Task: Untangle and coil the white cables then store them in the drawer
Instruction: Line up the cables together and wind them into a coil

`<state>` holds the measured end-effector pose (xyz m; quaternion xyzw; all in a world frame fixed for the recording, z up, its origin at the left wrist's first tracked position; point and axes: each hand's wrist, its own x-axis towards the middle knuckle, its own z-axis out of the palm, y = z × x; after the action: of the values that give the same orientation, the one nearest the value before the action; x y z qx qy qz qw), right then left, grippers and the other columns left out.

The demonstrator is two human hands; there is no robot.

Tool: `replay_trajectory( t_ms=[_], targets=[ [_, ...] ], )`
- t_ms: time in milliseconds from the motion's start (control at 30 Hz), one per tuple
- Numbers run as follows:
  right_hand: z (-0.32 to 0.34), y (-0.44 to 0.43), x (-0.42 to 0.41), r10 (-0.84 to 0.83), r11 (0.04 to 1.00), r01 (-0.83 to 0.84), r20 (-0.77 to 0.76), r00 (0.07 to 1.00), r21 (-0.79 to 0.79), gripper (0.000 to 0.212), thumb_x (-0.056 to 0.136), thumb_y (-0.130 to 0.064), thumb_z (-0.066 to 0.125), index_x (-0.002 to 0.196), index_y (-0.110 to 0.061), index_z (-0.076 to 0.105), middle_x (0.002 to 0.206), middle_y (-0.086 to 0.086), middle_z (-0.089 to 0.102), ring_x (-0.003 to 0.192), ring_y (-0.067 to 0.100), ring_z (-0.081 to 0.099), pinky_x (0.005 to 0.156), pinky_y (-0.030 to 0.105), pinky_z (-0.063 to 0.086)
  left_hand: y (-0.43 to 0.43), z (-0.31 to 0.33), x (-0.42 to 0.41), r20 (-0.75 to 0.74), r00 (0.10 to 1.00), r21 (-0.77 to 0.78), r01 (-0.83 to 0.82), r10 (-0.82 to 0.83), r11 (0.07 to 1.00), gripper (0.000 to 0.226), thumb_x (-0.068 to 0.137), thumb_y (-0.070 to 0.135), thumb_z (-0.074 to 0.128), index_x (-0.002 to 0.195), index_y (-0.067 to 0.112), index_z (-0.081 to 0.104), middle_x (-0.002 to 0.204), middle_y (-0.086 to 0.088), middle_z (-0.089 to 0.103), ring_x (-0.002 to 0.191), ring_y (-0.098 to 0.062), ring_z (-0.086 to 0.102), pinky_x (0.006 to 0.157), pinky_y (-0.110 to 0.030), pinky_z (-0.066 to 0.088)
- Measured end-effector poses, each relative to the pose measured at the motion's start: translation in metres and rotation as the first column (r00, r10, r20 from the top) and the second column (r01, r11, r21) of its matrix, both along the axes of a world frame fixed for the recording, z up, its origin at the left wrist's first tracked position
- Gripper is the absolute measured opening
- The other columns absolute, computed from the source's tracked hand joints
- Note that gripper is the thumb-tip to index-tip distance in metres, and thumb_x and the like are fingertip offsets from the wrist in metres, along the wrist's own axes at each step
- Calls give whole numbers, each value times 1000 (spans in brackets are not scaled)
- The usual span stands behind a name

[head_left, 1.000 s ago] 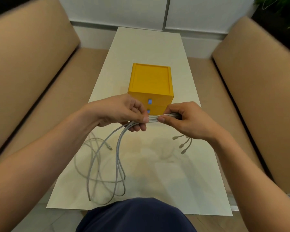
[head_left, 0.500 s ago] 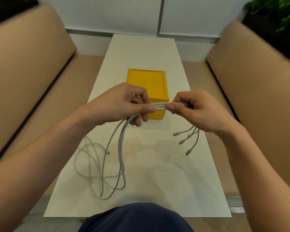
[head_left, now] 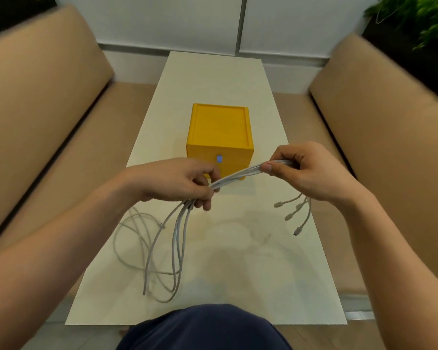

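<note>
The pale bench [head_left: 213,72] runs up the centre of the frame, carrying the yellow drawer box [head_left: 219,127] at mid-frame, drawers apparently closed. The white cables [head_left: 238,175] look gathered into one bundle, not yet coiled or stored. It spans the centre between left hand [head_left: 172,180] and right hand [head_left: 311,170], each grip closed around it; slack loops trail lower left, connector ends [head_left: 288,217] dangle lower right.

White cables [head_left: 178,238]; yellow drawer box [head_left: 219,133]; tan sofas [head_left: 48,102]
</note>
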<state>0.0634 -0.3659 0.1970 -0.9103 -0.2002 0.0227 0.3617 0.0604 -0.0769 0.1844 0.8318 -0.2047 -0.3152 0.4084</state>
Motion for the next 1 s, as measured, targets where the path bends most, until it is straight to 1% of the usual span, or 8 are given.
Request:
replay_trajectory(
  t_ms=[200, 367, 433, 533, 667, 767, 900, 1000],
  targets=[
    [-11, -9, 6, -34, 999, 34, -22, 999, -18, 23, 94, -40, 71, 75, -28, 72, 54, -9, 48, 50, 8, 37, 48, 18, 27, 17, -8, -3, -90, 987, -35, -134, 131, 990, 26, 104, 38, 55, 109, 14, 65, 68, -2, 58, 55, -11, 37, 51, -24, 33],
    [-24, -1, 8, -13, 1000, 12, -104, 995, -14, 22, 95, -38, 71, 80, -23, 74, 55, -10, 46, 50, 7, 36, 48, 15, 28, 26, 7, 4, 260, 962, 158, -126, 82, 979, 16, 100, 38, 63, 96, 23, 68, 77, 9, 72, 63, -2, 54, 64, -27, 37],
    [-26, 0, 10, 8, 1000, -10, -121, 993, -11, 20, 95, -40, 72, 85, -24, 77, 62, 5, 55, 54, 9, 38, 50, 17, 29, 27, 8, 8, 314, 945, 188, -154, 89, 970, 14, 97, 37, 68, 92, 24, 70, 78, 12, 75, 68, 1, 60, 67, -27, 40],
    [-29, -1, 11, 46, 999, -46, -155, 987, 9, 22, 92, -49, 72, 91, -28, 78, 81, 19, 66, 66, 31, 51, 62, 30, 38, 26, 5, 9, 222, 964, 120, -176, 146, 977, 14, 94, 33, 73, 93, 19, 71, 79, 5, 77, 62, -6, 57, 61, -24, 42],
    [-29, -3, 7, 95, 993, -77, -223, 970, 88, 33, 82, -58, 72, 93, -28, 78, 81, 16, 64, 66, 19, 49, 64, 33, 38, 25, -3, 7, 138, 976, 18, -175, 171, 984, 17, 93, 32, 74, 94, 16, 71, 78, -4, 76, 66, -9, 55, 65, -29, 40],
    [-33, -3, 6, 117, 992, -106, -206, 972, 68, 31, 86, -59, 68, 102, -35, 78, 88, 16, 70, 74, 31, 57, 66, 40, 46, 26, -10, 7, 141, 972, 3, -189, 187, 982, 17, 93, 33, 74, 94, 16, 72, 77, -4, 76, 68, -8, 58, 70, -32, 41],
    [-37, -4, 8, 97, 995, -96, -148, 984, 13, 34, 92, -58, 58, 92, -29, 77, 62, 7, 52, 54, 13, 36, 54, 20, 30, 27, -12, 7, 106, 975, -26, -194, 195, 981, 18, 94, 36, 72, 95, 18, 72, 78, -5, 76, 64, -13, 49, 62, -30, 38],
    [-37, -3, 7, 90, 995, -95, -108, 990, -40, 37, 95, -57, 53, 91, -28, 76, 53, -5, 43, 50, 10, 33, 50, 18, 28, 29, -12, 9, 72, 968, -71, -233, 238, 970, 23, 95, 38, 68, 95, 15, 73, 76, -8, 75, 56, -11, 40, 49, -20, 34]
  ],
)
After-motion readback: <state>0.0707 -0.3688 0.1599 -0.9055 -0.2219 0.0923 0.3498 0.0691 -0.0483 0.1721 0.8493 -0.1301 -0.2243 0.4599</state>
